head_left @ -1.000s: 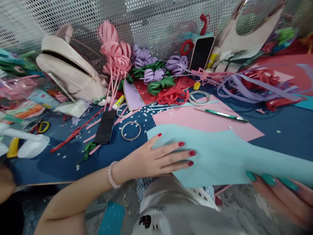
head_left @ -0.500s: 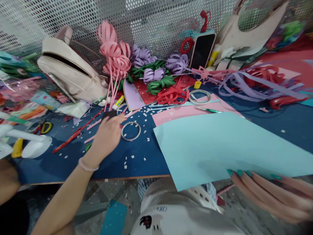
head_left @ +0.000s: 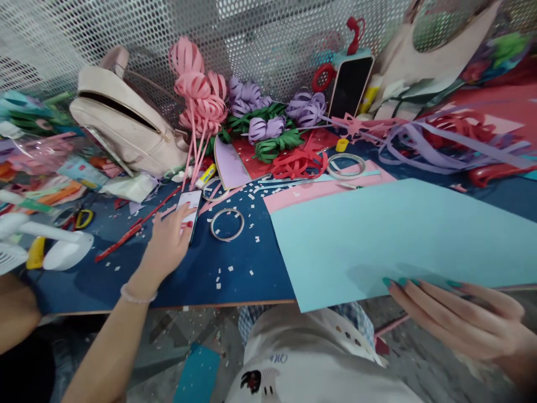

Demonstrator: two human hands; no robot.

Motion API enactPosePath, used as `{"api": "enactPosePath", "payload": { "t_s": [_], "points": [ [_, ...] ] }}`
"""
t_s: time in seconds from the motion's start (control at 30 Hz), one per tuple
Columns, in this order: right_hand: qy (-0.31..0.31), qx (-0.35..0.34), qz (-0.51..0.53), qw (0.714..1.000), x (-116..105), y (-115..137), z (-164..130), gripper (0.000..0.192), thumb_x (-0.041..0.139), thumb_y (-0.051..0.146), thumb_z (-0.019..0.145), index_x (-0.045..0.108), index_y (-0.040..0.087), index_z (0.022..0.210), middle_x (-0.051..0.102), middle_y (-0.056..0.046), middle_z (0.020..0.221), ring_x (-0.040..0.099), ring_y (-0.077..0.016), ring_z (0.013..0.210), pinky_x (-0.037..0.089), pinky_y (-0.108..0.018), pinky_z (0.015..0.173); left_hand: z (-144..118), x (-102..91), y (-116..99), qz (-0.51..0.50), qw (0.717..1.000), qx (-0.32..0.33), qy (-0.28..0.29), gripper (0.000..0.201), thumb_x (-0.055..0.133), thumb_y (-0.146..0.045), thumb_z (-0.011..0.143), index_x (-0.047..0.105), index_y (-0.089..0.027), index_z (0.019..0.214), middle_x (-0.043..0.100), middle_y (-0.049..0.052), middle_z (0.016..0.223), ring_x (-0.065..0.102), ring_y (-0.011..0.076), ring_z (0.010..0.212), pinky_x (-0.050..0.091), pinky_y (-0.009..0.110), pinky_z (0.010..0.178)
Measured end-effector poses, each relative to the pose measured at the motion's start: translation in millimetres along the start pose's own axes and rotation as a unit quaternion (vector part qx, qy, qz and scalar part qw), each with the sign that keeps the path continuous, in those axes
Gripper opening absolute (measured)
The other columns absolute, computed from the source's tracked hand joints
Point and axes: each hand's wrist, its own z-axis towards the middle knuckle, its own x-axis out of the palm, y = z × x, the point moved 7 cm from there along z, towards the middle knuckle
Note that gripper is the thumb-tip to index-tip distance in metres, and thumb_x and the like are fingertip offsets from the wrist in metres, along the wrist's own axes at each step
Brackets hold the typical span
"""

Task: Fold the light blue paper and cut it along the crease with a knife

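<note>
- Aqua paper sheet (head_left: 403, 235): spread over the right half of the blue table (head_left: 272, 280), its near left corner poking past the table's edge, its far side overlapping a pink sheet (head_left: 285, 198).
- Right hand (head_left: 465, 319), green-nailed: fingertips lie on the near margin of the aqua paper sheet; I cannot tell whether the thumb pinches it from below.
- Left hand (head_left: 165, 243), red-nailed, with a pale bracelet (head_left: 136, 295) at the wrist: fingers apart and clasping nothing, touching the lit screen of a phone (head_left: 192, 201) that lies flat.
- Tape ring (head_left: 227, 239): flat on the table, just right of that phone, near scattered white scraps (head_left: 257, 239).
- Yellow-and-white glue stick (head_left: 205, 176): beyond the phone, beside the stems of a pink paper-strip bunch (head_left: 201, 112).
- Purple paper loops (head_left: 266, 129) and green paper loops (head_left: 272, 148): in a pile behind the pink sheet, red strips (head_left: 300, 163) just in front.
- Dark-screened second phone (head_left: 351, 87): propped up, leaning, left of a pale handbag (head_left: 419, 53).
- Cream backpack (head_left: 126, 123): tilted at the back left, zip gaping, before perforated metal mesh (head_left: 268, 33).
- Yellow-handled scissors (head_left: 84, 219): left end of the table.
</note>
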Motion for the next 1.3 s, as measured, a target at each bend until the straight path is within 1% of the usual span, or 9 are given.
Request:
{"api": "enactPosePath", "payload": {
  "t_s": [0.1, 0.2, 0.27, 0.33, 0.5, 0.77, 0.97, 1.13, 1.3],
  "points": [
    [-0.001, -0.045, -0.013, 0.999, 8, 8, -5, 0.028, 0.059, -0.002, 0.084, 0.069, 0.021, 0.097, 0.075, 0.0, 0.084, 0.064, -0.0137, 0.078, 0.042, -0.032, 0.075, -22, 5.3, -75, -0.017, 0.992, 0.126, -0.008, 0.041, 0.034, -0.025, 0.097, 0.048, -0.015, 0.134, 0.062, 0.013, 0.132, 0.057, 0.0249, 0.124, 0.035, 0.05, 0.113],
    [0.039, 0.007, 0.032, 0.999, 20, -1, -10, 0.033, 0.055, 0.0, 0.087, 0.068, 0.022, 0.107, 0.075, -0.004, 0.097, 0.067, -0.0193, 0.088, 0.044, -0.039, 0.088, -54, 21.7, -158, -0.05, 0.952, 0.301, 0.031, 0.039, 0.042, -0.022, 0.096, 0.055, -0.019, 0.132, 0.064, 0.009, 0.131, 0.055, 0.0233, 0.126, 0.036, 0.046, 0.112],
    [0.073, 0.02, 0.069, 0.995, 27, -7, -12, 0.037, 0.05, 0.0, 0.09, 0.067, 0.024, 0.112, 0.075, -0.004, 0.101, 0.067, -0.0206, 0.092, 0.044, -0.041, 0.091, -68, 28.0, -193, -0.08, 0.929, 0.361, 0.015, 0.035, 0.043, -0.024, 0.098, 0.058, -0.018, 0.129, 0.063, 0.008, 0.133, 0.054, 0.021, 0.127, 0.04, 0.041, 0.108],
    [0.109, 0.03, 0.096, 0.989, 33, -13, -13, 0.039, 0.045, 0.001, 0.092, 0.066, 0.026, 0.114, 0.074, -0.004, 0.103, 0.067, -0.0208, 0.094, 0.045, -0.041, 0.091, -71, 36.0, -211, -0.08, 0.923, 0.376, 0.006, 0.034, 0.044, -0.026, 0.099, 0.059, -0.017, 0.128, 0.062, 0.008, 0.135, 0.054, 0.0205, 0.126, 0.042, 0.039, 0.106],
    [0.139, -0.021, 0.099, 0.985, 34, -19, -13, 0.033, 0.046, 0.007, 0.093, 0.067, 0.025, 0.11, 0.073, -0.003, 0.107, 0.067, -0.0205, 0.094, 0.046, -0.039, 0.086, -62, 44.6, -216, -0.077, 0.934, 0.348, -0.012, 0.032, 0.042, -0.023, 0.1, 0.061, -0.015, 0.126, 0.062, 0.006, 0.136, 0.055, 0.021, 0.126, 0.045, 0.041, 0.104],
    [0.128, -0.034, 0.095, 0.987, 33, -17, -6, 0.024, 0.046, 0.012, 0.095, 0.065, 0.023, 0.105, 0.074, -0.005, 0.102, 0.066, -0.0229, 0.093, 0.045, -0.042, 0.082, -55, 39.1, -214, -0.12, 0.949, 0.287, -0.046, 0.027, 0.044, -0.023, 0.101, 0.068, -0.016, 0.113, 0.071, 0.005, 0.122, 0.063, 0.0204, 0.117, 0.052, 0.039, 0.097],
    [0.068, -0.003, 0.051, 0.996, 27, -15, 17, 0.026, 0.039, 0.014, 0.099, 0.063, 0.019, 0.091, 0.073, -0.007, 0.084, 0.066, -0.0218, 0.077, 0.045, -0.04, 0.073, -50, 38.6, -212, -0.145, 0.95, 0.269, -0.06, 0.026, 0.044, -0.017, 0.1, 0.07, -0.015, 0.101, 0.074, 0.005, 0.111, 0.068, 0.019, 0.109, 0.056, 0.036, 0.091],
    [0.076, -0.003, 0.053, 0.996, 26, -15, 29, 0.028, 0.04, 0.013, 0.098, 0.063, 0.019, 0.084, 0.073, -0.007, 0.081, 0.067, -0.0207, 0.075, 0.045, -0.038, 0.072, -49, 39.3, -212, -0.159, 0.947, 0.268, -0.074, 0.023, 0.051, -0.025, 0.099, 0.071, -0.014, 0.096, 0.075, 0.006, 0.107, 0.069, 0.0204, 0.106, 0.059, 0.036, 0.089],
    [0.095, 0.012, 0.064, 0.993, 31, -15, 33, 0.025, 0.044, 0.019, 0.099, 0.062, 0.019, 0.082, 0.071, -0.006, 0.08, 0.066, -0.019, 0.073, 0.045, -0.036, 0.072, -47, 37.9, -213, -0.165, 0.949, 0.253, -0.086, 0.022, 0.05, -0.021, 0.099, 0.07, -0.015, 0.089, 0.076, 0.005, 0.104, 0.071, 0.0184, 0.103, 0.06, 0.033, 0.09]
  ]
}}
